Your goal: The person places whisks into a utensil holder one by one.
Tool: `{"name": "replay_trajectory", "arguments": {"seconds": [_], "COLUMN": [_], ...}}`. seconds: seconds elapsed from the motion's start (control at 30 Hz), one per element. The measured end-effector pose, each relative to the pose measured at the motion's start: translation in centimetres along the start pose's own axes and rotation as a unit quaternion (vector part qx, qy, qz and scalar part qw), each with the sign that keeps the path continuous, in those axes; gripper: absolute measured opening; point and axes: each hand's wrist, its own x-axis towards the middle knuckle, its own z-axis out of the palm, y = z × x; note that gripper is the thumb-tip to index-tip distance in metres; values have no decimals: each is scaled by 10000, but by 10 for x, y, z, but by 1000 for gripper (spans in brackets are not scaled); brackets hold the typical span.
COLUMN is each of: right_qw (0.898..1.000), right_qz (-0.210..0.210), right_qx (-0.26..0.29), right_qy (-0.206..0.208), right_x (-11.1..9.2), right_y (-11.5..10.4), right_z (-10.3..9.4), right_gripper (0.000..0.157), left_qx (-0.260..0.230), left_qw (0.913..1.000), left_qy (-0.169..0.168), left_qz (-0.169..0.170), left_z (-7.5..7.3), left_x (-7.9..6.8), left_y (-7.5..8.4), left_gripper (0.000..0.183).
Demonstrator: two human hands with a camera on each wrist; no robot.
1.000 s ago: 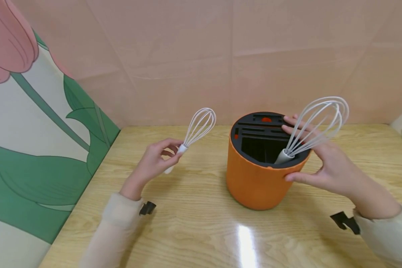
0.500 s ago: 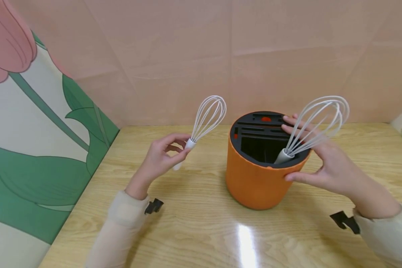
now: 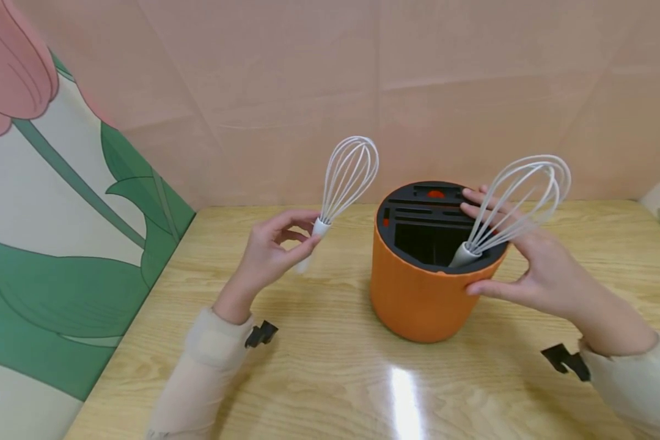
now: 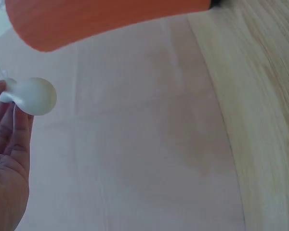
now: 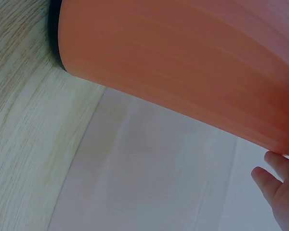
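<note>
In the head view my left hand (image 3: 269, 249) pinches a white whisk (image 3: 321, 227) by its handle, just below the wires, with the wire loops slanting up and to the right. The handle's rounded end (image 4: 40, 96) faces the left wrist camera. To its right stands an orange round utensil holder (image 3: 418, 302) with a black slotted top. My right hand (image 3: 550, 266) grips that holder's right side, thumb at the front and fingers at the back of the rim. A second, larger whisk (image 3: 465, 255) leans to the right out of its open compartment; its lower handle is hidden inside.
The holder stands on a wooden table (image 3: 319, 373), whose back edge meets a pink wall covering (image 3: 286, 91). On the left is a panel with a printed tulip and green leaves (image 3: 71, 287). Small black pieces (image 3: 261, 334) stick out at both cuffs.
My left hand has moved up and to the right with the whisk, closer to the holder, and the whisk has turned more upright. My right hand, the holder and the whisk in it stay put.
</note>
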Motion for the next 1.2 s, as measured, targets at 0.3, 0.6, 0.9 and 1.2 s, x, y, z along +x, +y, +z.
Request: {"name": "replay_trajectory", "arguments": {"seconds": [0.3,0.6,0.9,1.2], "right_qw": [10000,9994,9996,9999], "right_qz": [-68,-314,-257,7], "right_qx": [-60,-49,-71,-119], "right_qy": [10,149,95,-63], "right_x": [1,5,2,-1], "right_y": [2,1,3,2], "right_z": [0,1,1,-1], "right_gripper": [103,99,100,104], "left_qx": [-399,-553,-913,-1178], "left_qw": [9984,9951,9891,9844], "left_qy": [271,457,693,792], "left_qz": [295,675,924,1037], "left_z": [9,20,27,36], "left_x": [7,18,27,37], "left_y": [12,24,30,38], "left_gripper": [36,37,32,34]}}
